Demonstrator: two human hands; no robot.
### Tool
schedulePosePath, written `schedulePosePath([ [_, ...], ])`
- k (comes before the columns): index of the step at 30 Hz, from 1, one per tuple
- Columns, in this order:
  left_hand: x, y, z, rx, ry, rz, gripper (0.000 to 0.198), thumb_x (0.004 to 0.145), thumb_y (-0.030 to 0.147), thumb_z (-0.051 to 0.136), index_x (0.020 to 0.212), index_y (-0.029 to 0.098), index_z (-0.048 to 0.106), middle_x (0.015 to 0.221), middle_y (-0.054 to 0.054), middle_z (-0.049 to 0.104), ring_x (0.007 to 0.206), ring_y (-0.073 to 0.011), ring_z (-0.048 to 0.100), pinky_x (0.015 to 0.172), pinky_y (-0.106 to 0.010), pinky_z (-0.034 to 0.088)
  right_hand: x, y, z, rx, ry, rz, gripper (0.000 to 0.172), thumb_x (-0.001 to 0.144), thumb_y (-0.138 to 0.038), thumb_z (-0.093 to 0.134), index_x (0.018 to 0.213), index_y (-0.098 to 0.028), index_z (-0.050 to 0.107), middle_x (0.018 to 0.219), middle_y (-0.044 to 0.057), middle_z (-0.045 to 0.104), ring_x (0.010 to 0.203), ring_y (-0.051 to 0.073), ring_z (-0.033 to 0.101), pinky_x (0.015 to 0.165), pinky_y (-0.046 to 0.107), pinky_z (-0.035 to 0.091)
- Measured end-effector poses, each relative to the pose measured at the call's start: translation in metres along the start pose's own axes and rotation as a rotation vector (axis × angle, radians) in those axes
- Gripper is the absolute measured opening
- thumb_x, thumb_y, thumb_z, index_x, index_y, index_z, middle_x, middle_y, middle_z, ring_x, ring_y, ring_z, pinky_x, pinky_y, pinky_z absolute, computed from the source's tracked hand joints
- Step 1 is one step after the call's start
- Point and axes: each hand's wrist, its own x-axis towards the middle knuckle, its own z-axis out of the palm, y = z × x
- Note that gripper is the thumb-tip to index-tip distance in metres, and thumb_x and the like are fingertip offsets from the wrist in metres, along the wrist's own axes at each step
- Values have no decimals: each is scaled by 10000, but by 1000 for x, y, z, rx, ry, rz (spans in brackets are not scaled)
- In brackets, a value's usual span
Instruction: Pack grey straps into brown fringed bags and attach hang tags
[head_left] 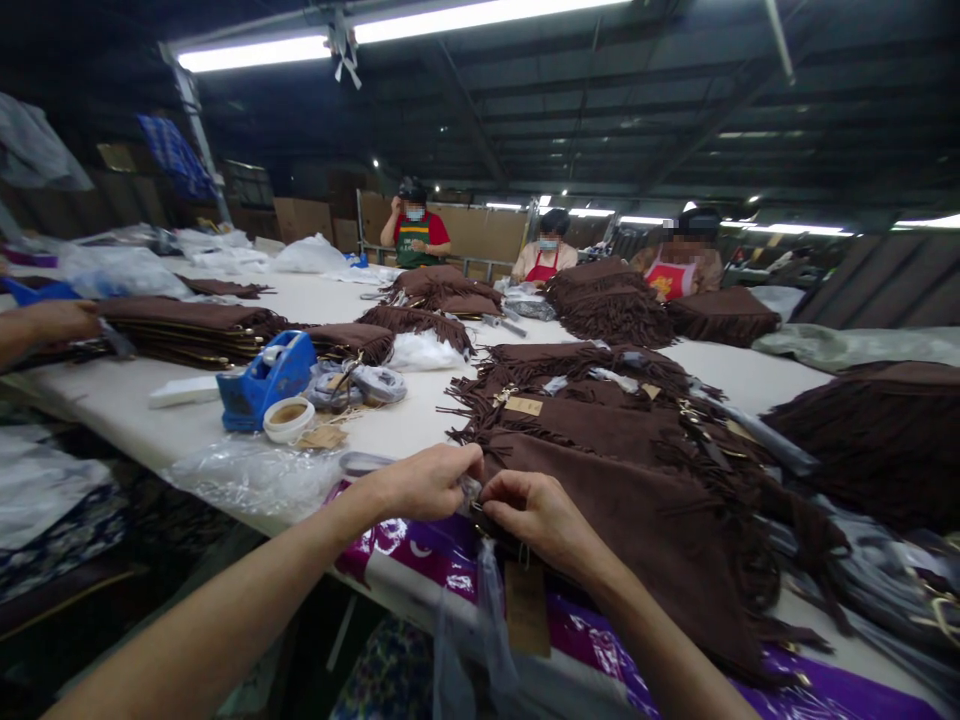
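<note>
A dark brown fringed bag [630,530] lies flat in front of me, its near left corner at my fingers. My left hand [431,482] is closed in a pinch on the plastic-wrapped end of a strap at that corner. Just right of it, my right hand [540,515] pinches a small metal clasp [476,507] on the bag's edge; the fingertips partly cover it. A kraft paper tag [527,608] and a strip of clear plastic [491,620] hang below. Other tagged brown bags [592,425] lie just behind.
Left stand a blue tape dispenser [266,380], a tape roll [289,418] and plastic-wrapped straps [379,383]. Purple printed plastic [420,550] covers the table's near edge. Brown bag stacks [180,325] spread around. Another person's hand [64,322] is far left; several people work opposite.
</note>
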Motion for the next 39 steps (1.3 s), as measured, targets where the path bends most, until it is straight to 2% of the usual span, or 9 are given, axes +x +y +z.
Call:
schedulePosePath([
  [5,2,-1,-3,-27,5,-14,245,743,67,482,943,193,546,845,0,631,784,-167,583,645,-234,391,-1,-6,-1,-81,30,-90,153,840,-142,555,749,-189,669,713,-7,678,658,135,592,628,232,397],
  [9,4,0,-8,-40,17,-17,252,736,62,475,943,187,545,875,-12,636,818,-174,580,683,-245,403,3,-8,1,-197,89,-179,158,849,-96,551,731,-179,616,724,10,646,681,146,576,646,244,384],
  [16,7,-4,-12,-63,18,-1,250,755,83,478,973,186,545,874,-8,625,811,-170,566,682,-247,407,6,-8,1,-214,129,-192,174,857,-75,559,732,-189,600,699,0,641,649,142,576,619,236,378],
  [21,9,-5,-14,-81,7,-11,205,800,112,472,982,183,535,905,-19,626,846,-178,566,714,-259,419,9,-6,2,-333,153,-292,162,861,-86,552,746,-198,573,742,14,625,687,160,574,635,247,386],
  [25,16,-7,-18,-104,-19,-23,156,831,141,471,963,179,545,893,-18,631,838,-172,563,703,-250,420,13,-8,2,-256,192,-271,126,844,-100,570,779,-207,575,740,4,649,684,159,605,648,241,405],
  [30,26,-12,-23,-110,-100,19,167,790,116,486,917,182,572,839,11,612,804,-153,552,686,-234,410,15,-6,-2,-213,253,-241,115,869,-156,535,796,-211,605,744,10,658,693,165,612,657,248,428],
  [35,27,-15,-23,-191,-200,57,283,759,58,434,937,184,613,828,18,611,816,-148,568,716,-235,421,14,5,-7,-177,152,-292,147,879,-183,538,841,-218,676,805,31,696,740,172,629,690,270,462],
  [39,27,-18,-18,-169,-131,53,301,725,49,423,899,159,643,842,-10,633,819,-160,571,728,-244,425,15,14,-9,-232,102,-345,156,892,-175,542,910,-214,691,835,40,677,756,167,626,688,266,465],
])
